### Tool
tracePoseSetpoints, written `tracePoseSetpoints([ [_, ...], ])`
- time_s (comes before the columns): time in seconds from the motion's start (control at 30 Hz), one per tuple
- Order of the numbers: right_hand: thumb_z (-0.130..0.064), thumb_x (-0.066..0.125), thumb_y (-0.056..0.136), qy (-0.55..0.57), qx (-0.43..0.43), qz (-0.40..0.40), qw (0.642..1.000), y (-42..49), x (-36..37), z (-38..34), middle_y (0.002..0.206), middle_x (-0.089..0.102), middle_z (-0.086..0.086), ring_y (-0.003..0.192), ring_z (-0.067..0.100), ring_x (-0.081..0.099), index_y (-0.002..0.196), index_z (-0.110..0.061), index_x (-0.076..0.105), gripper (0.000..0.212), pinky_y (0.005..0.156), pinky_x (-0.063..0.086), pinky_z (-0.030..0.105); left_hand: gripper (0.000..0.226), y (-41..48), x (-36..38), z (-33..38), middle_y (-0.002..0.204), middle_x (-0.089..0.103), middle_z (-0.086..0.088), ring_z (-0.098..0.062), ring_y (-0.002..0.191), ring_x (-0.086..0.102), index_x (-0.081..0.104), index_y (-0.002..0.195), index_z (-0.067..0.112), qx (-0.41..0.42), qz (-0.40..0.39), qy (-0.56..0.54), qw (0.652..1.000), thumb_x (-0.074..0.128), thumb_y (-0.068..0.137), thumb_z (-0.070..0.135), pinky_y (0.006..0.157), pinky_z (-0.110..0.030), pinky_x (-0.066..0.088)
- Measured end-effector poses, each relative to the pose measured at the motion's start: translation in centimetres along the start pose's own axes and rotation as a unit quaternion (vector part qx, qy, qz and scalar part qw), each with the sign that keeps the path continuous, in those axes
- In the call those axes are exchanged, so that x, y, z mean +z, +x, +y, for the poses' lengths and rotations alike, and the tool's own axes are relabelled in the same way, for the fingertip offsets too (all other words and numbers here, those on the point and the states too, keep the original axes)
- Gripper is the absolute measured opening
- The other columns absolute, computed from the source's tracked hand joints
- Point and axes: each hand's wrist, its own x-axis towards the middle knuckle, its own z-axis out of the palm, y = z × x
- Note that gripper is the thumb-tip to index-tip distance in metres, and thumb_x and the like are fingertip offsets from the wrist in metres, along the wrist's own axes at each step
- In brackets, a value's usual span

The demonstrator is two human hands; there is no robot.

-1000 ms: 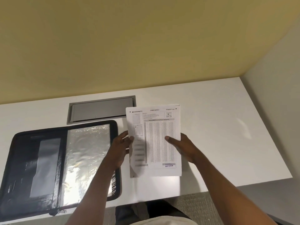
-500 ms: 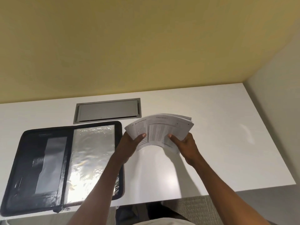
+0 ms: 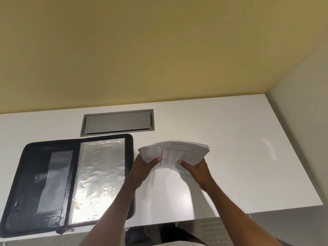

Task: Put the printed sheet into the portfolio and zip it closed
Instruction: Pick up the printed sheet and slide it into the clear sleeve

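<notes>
Head view: one camera, desk from above.
Sheets [image 3: 174, 153]: frame centre, bowed, held above the desk [image 3: 230, 157], likely to carry left.
Left hand [image 3: 143, 167]: fingers closed on left edge.
Right hand [image 3: 197, 168]: clamping right edge.
Portfolio [image 3: 71, 181]: lower left, open flat, unzipped.

2 hands: left [image 3: 142, 167], right [image 3: 197, 168]; 1 sheet stack [image 3: 174, 151]; 1 portfolio [image 3: 53, 183]; 1 desk hatch [image 3: 117, 122].

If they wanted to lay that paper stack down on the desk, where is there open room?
Bare desk lies right of the paper stack, out to the side wall, and under the stack toward the near edge. The left is crowded: the open portfolio fills it, with the grey hatch just behind.
</notes>
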Motion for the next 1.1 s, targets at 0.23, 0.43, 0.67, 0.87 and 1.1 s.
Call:
tracePoseSetpoints([
  [0.23, -0.022, 0.086, 0.081, -0.003, -0.018, 0.014, 1.0, 0.1, -0.4, 0.4, 0.112, 0.077, 0.003, 0.107, 0.024, 0.072, 0.117, -0.025, 0.07, 0.039, 0.096, 0.056, 0.055, 0.034, 0.1, 0.0, -0.6, 0.114, 0.078, -0.002, -0.019, 0.11, 0.073, 0.069, 0.121, 0.02, 0.011, 0.006, 0.013, 1.0, 0.079, 0.09, 0.01, 0.09, -0.034, 0.061],
  [0.43, -0.017, 0.085, 0.083, -0.002, 0.003, 0.016, 1.0, 0.4, -0.1, 0.9, 0.107, 0.079, 0.002, 0.102, 0.021, 0.074, 0.113, -0.022, 0.072, 0.033, 0.095, 0.058, 0.051, 0.044, 0.1, 0.2, -1.2, 0.118, 0.076, -0.006, -0.026, 0.113, 0.071, 0.069, 0.123, 0.023, 0.003, 0.006, 0.012, 1.0, 0.087, 0.082, 0.022, 0.094, -0.045, 0.061],
  [0.67, -0.014, 0.084, 0.083, 0.008, 0.021, 0.024, 0.999, 0.3, 0.2, 1.6, 0.103, 0.08, -0.001, 0.099, 0.02, 0.075, 0.109, -0.022, 0.073, 0.03, 0.09, 0.06, 0.042, 0.041, 0.2, 0.4, -2.0, 0.113, 0.078, 0.0, -0.022, 0.108, 0.073, 0.074, 0.111, 0.039, -0.01, 0.027, 0.006, 1.0, 0.09, 0.073, 0.038, 0.096, -0.052, 0.06],
  [0.87, -0.017, 0.085, 0.082, 0.009, 0.026, 0.023, 0.999, 0.3, 0.1, 2.0, 0.106, 0.079, 0.001, 0.102, 0.021, 0.074, 0.112, -0.024, 0.071, 0.034, 0.091, 0.059, 0.044, 0.035, -0.1, 0.7, -2.9, 0.11, 0.079, -0.001, -0.023, 0.106, 0.074, 0.075, 0.106, 0.04, -0.019, 0.044, -0.001, 0.999, 0.089, 0.075, 0.032, 0.094, -0.049, 0.061],
  [1.1, -0.034, 0.085, 0.082, -0.071, 0.022, -0.033, 0.997, 0.9, -0.5, 0.9, 0.11, 0.079, -0.003, 0.102, 0.015, 0.075, 0.12, -0.018, 0.073, 0.042, 0.094, 0.059, 0.046, 0.031, 0.6, -0.7, -2.0, 0.114, 0.08, 0.0, -0.027, 0.113, 0.073, 0.075, 0.115, 0.02, -0.045, 0.007, 0.006, 0.999, 0.084, 0.086, 0.023, 0.095, -0.04, 0.059],
])
